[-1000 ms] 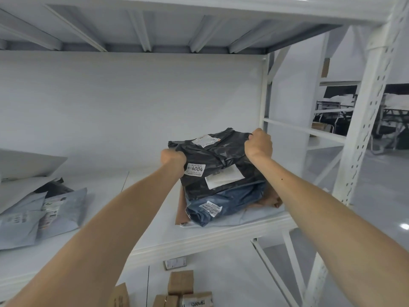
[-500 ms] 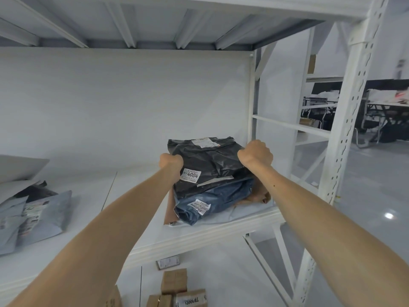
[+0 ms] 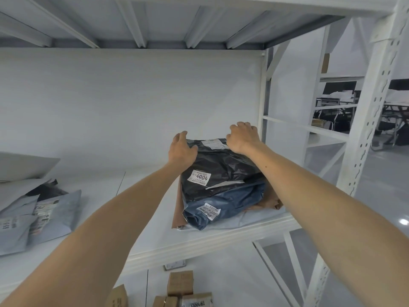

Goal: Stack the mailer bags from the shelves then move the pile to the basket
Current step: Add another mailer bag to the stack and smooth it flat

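Mailer pile (image 3: 221, 187) on white shelf (image 3: 221, 241)

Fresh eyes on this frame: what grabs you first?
Two bare arms reach to the pile at the right end of the shelf, where the left hand and right hand curl over the far edge of the black mailer bag marked 4004. It tops a blue mailer bag and a brown mailer. Grey mailer bags lie apart at the shelf's left.
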